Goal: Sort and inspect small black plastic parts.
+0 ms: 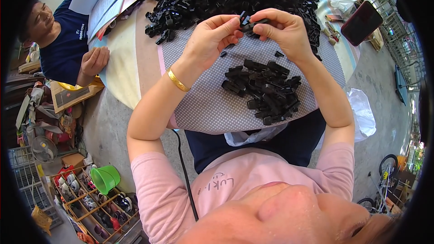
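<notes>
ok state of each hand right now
Left hand: closed, pinching a small black part.
Right hand: closed on a black piece; whether the same one, cannot tell.

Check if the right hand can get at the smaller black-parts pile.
Likely yes: nothing appears to block the right hand from the smaller pile on the dotted cloth, though that hand is busy with a black piece.

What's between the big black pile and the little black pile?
In the head view: dotted cloth, loose black bits, and the left hand and right hand holding black pieces.
</notes>
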{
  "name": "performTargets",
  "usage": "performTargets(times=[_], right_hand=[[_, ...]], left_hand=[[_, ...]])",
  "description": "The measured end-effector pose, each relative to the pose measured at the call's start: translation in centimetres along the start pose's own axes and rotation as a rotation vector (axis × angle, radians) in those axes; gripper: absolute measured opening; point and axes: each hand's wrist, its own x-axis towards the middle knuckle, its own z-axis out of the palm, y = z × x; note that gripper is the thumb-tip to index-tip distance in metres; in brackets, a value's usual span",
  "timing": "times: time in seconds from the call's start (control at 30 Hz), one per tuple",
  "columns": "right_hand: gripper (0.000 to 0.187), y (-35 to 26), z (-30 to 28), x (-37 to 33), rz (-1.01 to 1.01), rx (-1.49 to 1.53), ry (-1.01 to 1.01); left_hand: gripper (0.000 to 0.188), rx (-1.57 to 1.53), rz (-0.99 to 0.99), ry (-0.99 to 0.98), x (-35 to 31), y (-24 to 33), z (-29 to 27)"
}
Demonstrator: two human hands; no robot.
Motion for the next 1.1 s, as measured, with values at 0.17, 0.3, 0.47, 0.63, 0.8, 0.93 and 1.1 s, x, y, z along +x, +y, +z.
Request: performTargets(times=[0.17, 0.3, 0.47, 0.63, 0.8, 0.93, 1.1], right_hand=[[0.02, 0.8, 0.3, -0.1, -0.048, -0.109, 0.043], [0.019, 0.9, 0.5, 0.0, -0.055, -0.117, 0.082], [0.022, 1.1, 0.4, -0.2, 0.011, 0.043, 0.077], [0.041, 0.9, 0.1, -0.1, -0.037, 0.002, -0.001], [0.057, -0.4, -1.4, 0.7, -0.106, -0.151, -0.136], [0.052, -0.1, -1.4, 0.4, -0.142, -0.212, -0.141], [0.041, -1.5, -1.5, 0.3, -0.035, -0.167, -0.152]], left_hand=[[0.021, 0.04, 0.017, 0.024, -0.3, -0.1, 0.5], [0.023, 0.168, 0.082, 0.025, -0.6, 0.2, 0.8], [0.025, 0.488, 0.286, 0.046, -1.4, 0.5, 2.4], [0.023, 0.676, 0.358, 0.077, -1.5, 0.6, 2.6], [0.023, 0.741, 0.355, 0.025, -1.8, 0.9, 2.8], [0.023, 0.722, 0.324, -0.005, -2.0, 0.8, 2.9], [0.025, 0.69, 0.268, -0.078, -2.1, 1.0, 2.5]])
